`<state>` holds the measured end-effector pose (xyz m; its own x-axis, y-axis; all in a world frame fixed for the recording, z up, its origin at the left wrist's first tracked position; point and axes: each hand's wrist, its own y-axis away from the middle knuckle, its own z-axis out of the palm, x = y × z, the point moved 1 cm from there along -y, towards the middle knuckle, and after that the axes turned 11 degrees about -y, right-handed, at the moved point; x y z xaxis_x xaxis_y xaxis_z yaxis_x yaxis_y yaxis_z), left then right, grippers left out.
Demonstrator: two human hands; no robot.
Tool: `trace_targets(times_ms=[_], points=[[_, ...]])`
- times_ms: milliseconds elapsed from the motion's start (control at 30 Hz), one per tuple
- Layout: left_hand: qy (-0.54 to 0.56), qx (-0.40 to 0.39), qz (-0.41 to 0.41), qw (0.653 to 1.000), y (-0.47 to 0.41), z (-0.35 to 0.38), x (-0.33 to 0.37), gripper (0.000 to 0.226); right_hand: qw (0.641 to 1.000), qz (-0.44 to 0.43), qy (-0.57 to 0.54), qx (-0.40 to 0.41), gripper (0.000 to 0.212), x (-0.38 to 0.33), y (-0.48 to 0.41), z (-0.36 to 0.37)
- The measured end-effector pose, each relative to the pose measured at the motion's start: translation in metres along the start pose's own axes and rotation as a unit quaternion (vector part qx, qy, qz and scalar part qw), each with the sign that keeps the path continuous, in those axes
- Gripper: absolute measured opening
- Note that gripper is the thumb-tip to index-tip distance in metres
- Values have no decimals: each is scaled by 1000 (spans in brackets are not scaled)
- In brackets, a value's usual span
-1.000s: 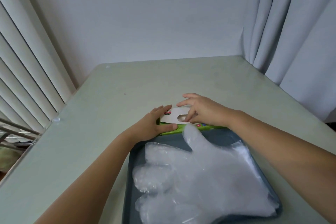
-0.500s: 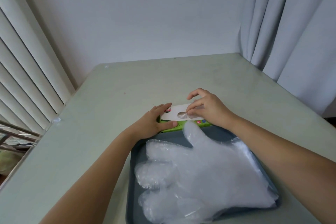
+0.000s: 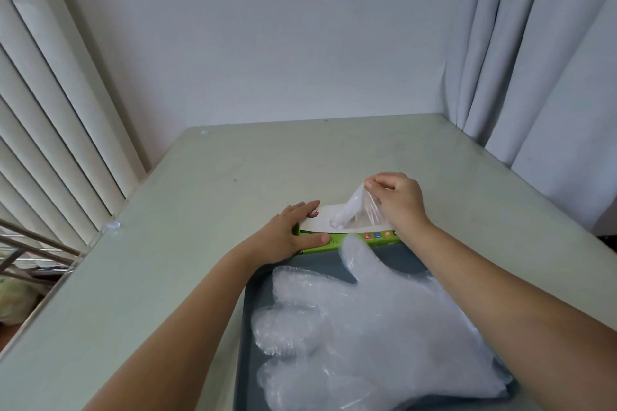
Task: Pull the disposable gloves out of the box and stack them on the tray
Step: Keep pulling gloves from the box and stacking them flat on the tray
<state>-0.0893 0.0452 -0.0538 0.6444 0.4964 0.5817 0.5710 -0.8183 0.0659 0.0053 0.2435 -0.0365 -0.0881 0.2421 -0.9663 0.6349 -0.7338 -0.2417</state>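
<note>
A flat glove box (image 3: pixel 324 221), white on top with a green front, lies on the table just beyond the tray. My left hand (image 3: pixel 287 233) holds its left end, fingers on top and thumb on the green front. My right hand (image 3: pixel 399 200) pinches a clear plastic glove (image 3: pixel 355 212) that rises partway out of the box's slot. A dark grey tray (image 3: pixel 247 327) sits near me, with a pile of clear gloves (image 3: pixel 367 327) spread flat on it, fingers pointing left.
The pale green table (image 3: pixel 200 210) stands in a corner, with a white wall behind. Vertical blinds (image 3: pixel 50 130) hang on the left and grey curtains (image 3: pixel 551 60) on the right. The table's left edge drops off by a window rail.
My right hand has lifted from the box's slot, drawing a glove up and to the right out of the box. My left hand has stayed on the box.
</note>
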Motion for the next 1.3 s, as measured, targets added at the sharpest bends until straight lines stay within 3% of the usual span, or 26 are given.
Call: trace_targets(times_ms=[133,233,300,367,467,567,633,700,833,933,1033,1100,1200,1300], points=[[-6,0,-5,1000,0,0,-1,75,988,78,-135,-18,7,-4,1,-4],[-11,-1,-5,1000,1,0,1,76,981,33,-38,-188,48,-14,8,-11],[-12,0,-3,1000,1,-1,3,76,953,-29,89,-289,69,-21,15,-10],[-13,0,-6,1000,2,-1,4,76,925,-117,199,-302,59,-19,20,-5],[-15,-5,-11,1000,2,-2,5,77,908,-245,229,-251,14,-21,25,1],[-19,-5,-8,1000,4,-3,8,76,875,-310,282,-243,14,-34,27,5],[-20,-7,-11,1000,4,-3,8,76,865,-281,325,-259,18,-46,25,6],[-24,-11,-19,999,3,-3,7,77,887,-218,332,-234,17,-57,21,4],[-26,-21,-29,999,4,-3,7,79,974,-40,151,-165,10,-70,13,-8],[-28,-35,-38,998,3,-7,10,81,986,74,5,-149,16,-68,14,-10],[-68,-37,-52,996,0,-14,23,84,984,116,-45,-126,16,-68,13,-13],[-85,28,-29,996,3,-18,38,85,983,121,-58,-122,13,-69,11,-17],[-25,145,15,989,9,-20,63,73,984,104,-35,-137,6,-73,10,-23],[24,182,11,983,3,-23,77,52,980,101,-22,-172,8,-77,15,-25]])
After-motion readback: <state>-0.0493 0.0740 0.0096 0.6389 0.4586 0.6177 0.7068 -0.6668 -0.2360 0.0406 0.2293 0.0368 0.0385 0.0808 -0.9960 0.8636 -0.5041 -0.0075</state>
